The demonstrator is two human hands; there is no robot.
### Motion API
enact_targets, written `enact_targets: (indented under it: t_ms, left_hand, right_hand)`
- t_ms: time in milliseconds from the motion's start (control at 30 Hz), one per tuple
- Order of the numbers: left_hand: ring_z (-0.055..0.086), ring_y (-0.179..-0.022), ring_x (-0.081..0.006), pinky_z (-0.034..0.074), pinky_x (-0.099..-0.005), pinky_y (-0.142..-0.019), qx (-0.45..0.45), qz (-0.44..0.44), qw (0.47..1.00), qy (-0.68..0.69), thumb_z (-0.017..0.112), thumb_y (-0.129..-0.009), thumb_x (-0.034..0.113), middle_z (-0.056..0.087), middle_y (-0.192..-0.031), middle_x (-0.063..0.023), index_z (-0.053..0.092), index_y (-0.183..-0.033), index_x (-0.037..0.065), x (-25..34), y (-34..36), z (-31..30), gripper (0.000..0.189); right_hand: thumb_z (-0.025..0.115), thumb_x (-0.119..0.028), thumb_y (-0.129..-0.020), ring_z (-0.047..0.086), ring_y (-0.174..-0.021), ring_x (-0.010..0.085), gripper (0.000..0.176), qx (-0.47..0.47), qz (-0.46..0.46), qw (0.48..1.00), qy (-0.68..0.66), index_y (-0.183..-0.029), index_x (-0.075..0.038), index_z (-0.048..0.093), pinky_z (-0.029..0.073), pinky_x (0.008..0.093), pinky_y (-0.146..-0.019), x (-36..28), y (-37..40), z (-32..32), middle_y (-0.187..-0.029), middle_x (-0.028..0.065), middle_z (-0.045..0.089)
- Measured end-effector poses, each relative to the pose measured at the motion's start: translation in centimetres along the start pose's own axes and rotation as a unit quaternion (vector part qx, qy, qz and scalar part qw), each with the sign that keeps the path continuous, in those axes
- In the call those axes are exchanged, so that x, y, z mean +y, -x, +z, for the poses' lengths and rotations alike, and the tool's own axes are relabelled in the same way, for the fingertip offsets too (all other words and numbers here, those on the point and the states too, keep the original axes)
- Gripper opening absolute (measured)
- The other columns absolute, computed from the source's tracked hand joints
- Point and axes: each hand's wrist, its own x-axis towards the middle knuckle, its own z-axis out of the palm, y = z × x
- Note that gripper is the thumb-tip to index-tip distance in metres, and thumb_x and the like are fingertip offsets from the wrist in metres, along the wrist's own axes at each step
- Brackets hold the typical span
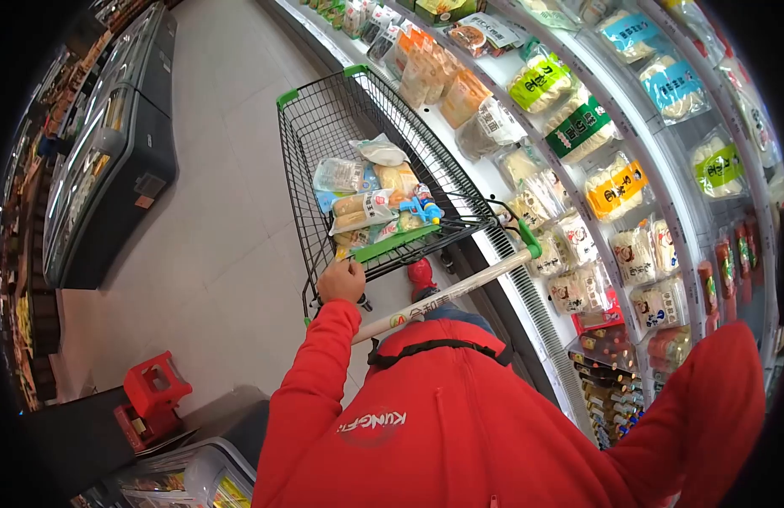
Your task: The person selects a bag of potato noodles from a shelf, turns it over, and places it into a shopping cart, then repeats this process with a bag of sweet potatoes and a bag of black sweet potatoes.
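My left hand (342, 281) is closed in a fist at the rear left corner of a black wire shopping cart (311, 114), gripping its frame. The cart's pale handle bar (447, 296) crosses in front of my body. Inside the cart lie several bagged foods, among them a clear plastic pack (338, 175), a long white-labelled bag (362, 210) and a blue toy-like item (421, 209). My right arm, in a red sleeve (705, 398), is bent up towards the shelves at the right; its hand does not show.
Refrigerated shelves (637, 127) of packaged noodles and other foods line the right side. Dark freezer cabinets (112, 186) stand across the grey tiled floor (231, 169). A red plastic crate (157, 383) is at the lower left, near another freezer (188, 478).
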Motion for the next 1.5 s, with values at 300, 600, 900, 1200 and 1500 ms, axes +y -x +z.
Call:
enact_targets:
  t_ms: [300,600,900,1200,1500]
  left_hand:
    - [0.054,-0.05,-0.034,0.043,-0.0461,-0.05,0.047,0.054,0.997,0.035,0.057,-0.076,0.02,0.057,-0.056,-0.0135,0.058,-0.056,0.004,-1.9,-2.8,1.3,0.025]
    - [0.053,-0.05,-0.0351,0.042,-0.045,-0.049,0.029,0.042,0.998,0.036,0.056,-0.076,0.018,0.055,-0.056,-0.016,0.054,-0.054,0.004,-3.6,-10.0,4.3,0.026]
    - [0.053,-0.05,-0.0349,0.041,-0.0451,-0.048,0.064,0.057,0.996,0.026,0.056,-0.076,0.018,0.054,-0.055,-0.0149,0.053,-0.054,0.004,-6.1,-15.4,5.3,0.026]
    - [0.054,-0.05,-0.0344,0.043,-0.0451,-0.048,0.066,0.076,0.995,0.008,0.055,-0.077,0.019,0.056,-0.055,-0.0149,0.056,-0.056,0.004,-9.4,-24.1,7.5,0.025]
    - [0.056,-0.052,-0.0346,0.044,-0.0448,-0.05,0.035,0.044,0.998,0.006,0.055,-0.077,0.022,0.058,-0.058,-0.0164,0.061,-0.057,0.003,-10.4,-34.3,6.5,0.028]
  right_hand:
    - [0.026,-0.024,-0.097,0.041,-0.123,0.0291,0.049,0.092,-0.111,0.937,-0.317,-0.135,0.007,0.029,0.031,0.0362,-0.105,8.0,-3.0,11.1,-0.134,0.0211,0.039]
    - [0.029,-0.025,-0.097,0.044,-0.122,0.0289,0.048,0.179,-0.143,0.819,-0.526,-0.134,0.005,0.032,0.032,0.0364,-0.104,16.3,-8.6,26.2,-0.132,0.0198,0.043]
    - [0.032,-0.025,-0.096,0.046,-0.121,0.0287,0.047,0.188,-0.15,0.78,-0.578,-0.134,0.003,0.034,0.033,0.0366,-0.103,18.5,-13.2,34.1,-0.129,0.0184,0.047]
    - [0.034,-0.026,-0.096,0.048,-0.119,0.0285,0.046,0.221,-0.136,0.775,-0.576,-0.134,0.001,0.036,0.034,0.0367,-0.103,18.1,-18.5,41.4,-0.127,0.0171,0.052]
    - [0.048,-0.023,-0.092,0.056,-0.106,0.0304,0.033,-0.217,0.283,0.721,-0.594,-0.117,-0.003,0.056,0.042,0.0361,-0.094,4.0,-10.7,63.9,-0.111,0.018,0.06]
